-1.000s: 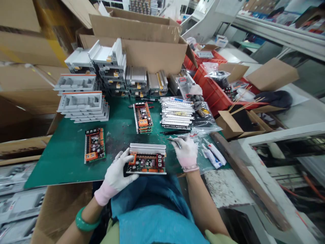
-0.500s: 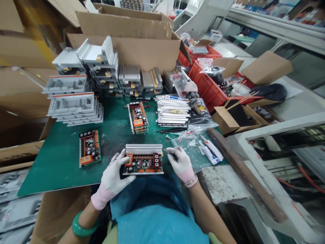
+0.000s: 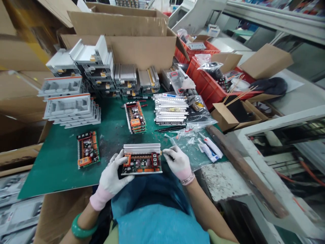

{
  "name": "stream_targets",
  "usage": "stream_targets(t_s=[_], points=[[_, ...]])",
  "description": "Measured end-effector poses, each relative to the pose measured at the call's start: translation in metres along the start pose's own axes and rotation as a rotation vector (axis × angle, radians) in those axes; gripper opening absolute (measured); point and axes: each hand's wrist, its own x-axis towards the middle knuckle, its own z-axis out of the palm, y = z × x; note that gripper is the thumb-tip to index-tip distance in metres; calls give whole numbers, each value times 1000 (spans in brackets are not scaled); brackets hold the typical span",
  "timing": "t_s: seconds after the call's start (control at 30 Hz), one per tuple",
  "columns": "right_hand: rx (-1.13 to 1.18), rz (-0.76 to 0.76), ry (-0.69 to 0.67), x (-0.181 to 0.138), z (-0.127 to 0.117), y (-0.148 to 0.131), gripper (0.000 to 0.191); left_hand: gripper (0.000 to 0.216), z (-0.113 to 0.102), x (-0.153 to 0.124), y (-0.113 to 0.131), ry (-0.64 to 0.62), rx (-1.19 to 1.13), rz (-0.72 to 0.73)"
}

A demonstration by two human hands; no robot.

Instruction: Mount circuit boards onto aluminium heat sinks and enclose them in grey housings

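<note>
In front of me lies a circuit board (image 3: 141, 163) with an orange block at its left, a dark red terminal block at its right and a finned aluminium heatsink (image 3: 142, 148) along its far side. My left hand (image 3: 111, 174), in a white glove, grips the board's left end, fingertips at the orange block and thumb near the front edge. At the right end, my right hand (image 3: 177, 161), also gloved, pinches a thin yellowish stick (image 3: 161, 152), mostly hidden by the fingers. Its tip is by the heatsink's end.
Another circuit board (image 3: 88, 149) lies at left, and a stack of boards (image 3: 135, 117) farther back. Grey housings (image 3: 68, 106), heatsinks (image 3: 99, 67) and metal strips (image 3: 170, 110) are piled behind. Glue tubes (image 3: 209, 150) lie right. Red crates (image 3: 203, 79) stand beyond the green table (image 3: 58, 176).
My right hand has moved slightly closer to the board, and the stick's tip is now at the heatsink's right end. My left hand keeps its grip. The view has shifted a little.
</note>
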Motion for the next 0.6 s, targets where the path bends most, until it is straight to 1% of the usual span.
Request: stream_targets(t_s=[0.13, 0.3, 0.47, 0.5, 0.6], points=[[-158, -126, 19, 10, 2, 2, 17, 56, -2, 2, 1, -8, -2, 10], [-166, -224, 38, 14, 4, 6, 15, 56, -5, 4, 4, -13, -7, 25], [-321, -386, 40, 13, -2, 10, 36, 54, -3, 3, 4, 10, -7, 23], [-350, -404, 38, 15, -4, 9, 36, 55, -2, 2, 4, 8, -7, 19], [-421, -494, 17, 25, -12, 0, 27, 55, -3, 3, 4, -6, -5, 8]])
